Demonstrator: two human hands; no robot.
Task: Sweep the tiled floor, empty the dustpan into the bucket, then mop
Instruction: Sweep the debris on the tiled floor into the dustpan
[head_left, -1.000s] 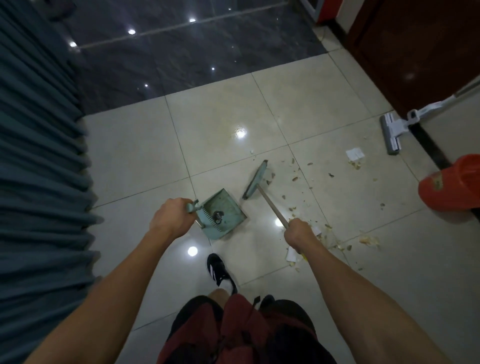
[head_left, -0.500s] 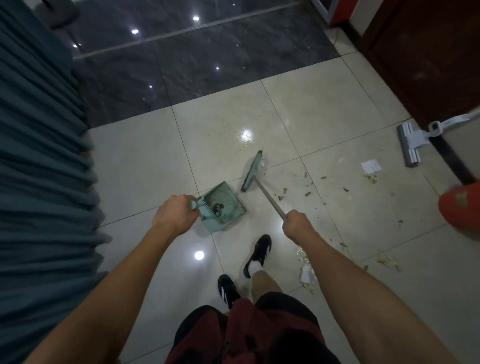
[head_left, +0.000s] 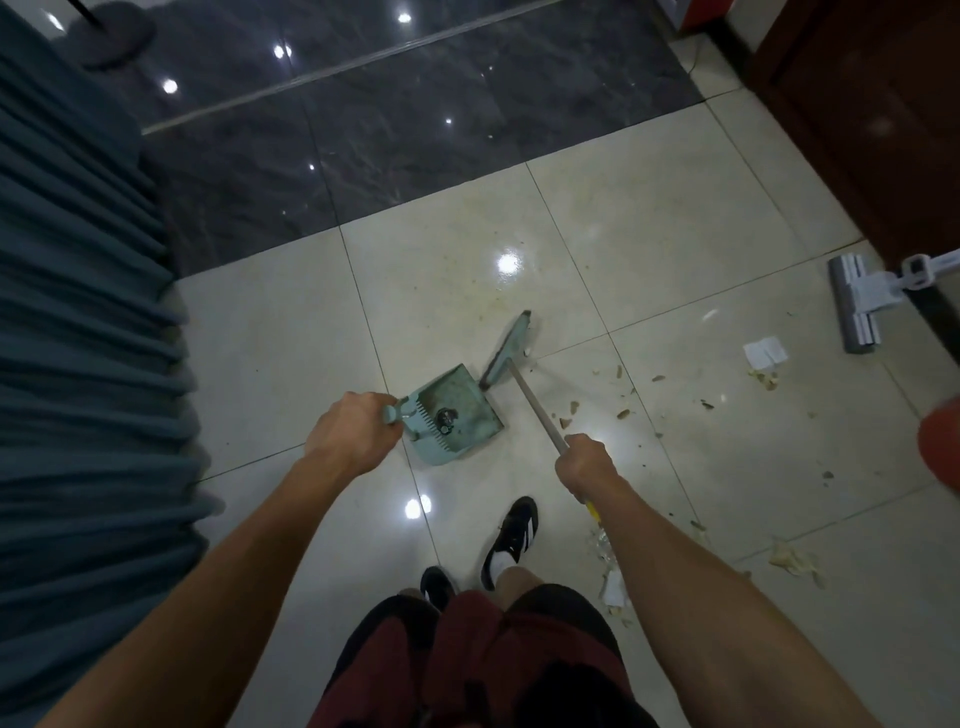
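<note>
My left hand (head_left: 349, 437) grips the handle of a pale green dustpan (head_left: 457, 415), which sits on the cream tiled floor (head_left: 649, 234) with a small dark bit of rubbish inside. My right hand (head_left: 584, 465) grips the wooden handle of a broom; its green broom head (head_left: 506, 349) stands just beyond the dustpan's right corner. Scattered crumbs and scraps (head_left: 623, 413) lie on the tiles to the right of the broom. An orange bucket (head_left: 940, 441) shows partly at the right edge. A white flat mop (head_left: 857, 306) lies at the far right.
A teal pleated curtain (head_left: 78, 364) fills the left side. Dark glossy tiles (head_left: 415, 130) lie beyond the cream ones. A dark wooden door (head_left: 872, 104) stands at the upper right. Torn paper (head_left: 764, 353) and more scraps (head_left: 795, 561) lie to my right, and my black shoes (head_left: 511, 535) stand below the dustpan.
The view has shifted left, so the bucket and mop slid toward the right edge. My feet stepped forward. Dustpan and broom stay close together in my hands.
</note>
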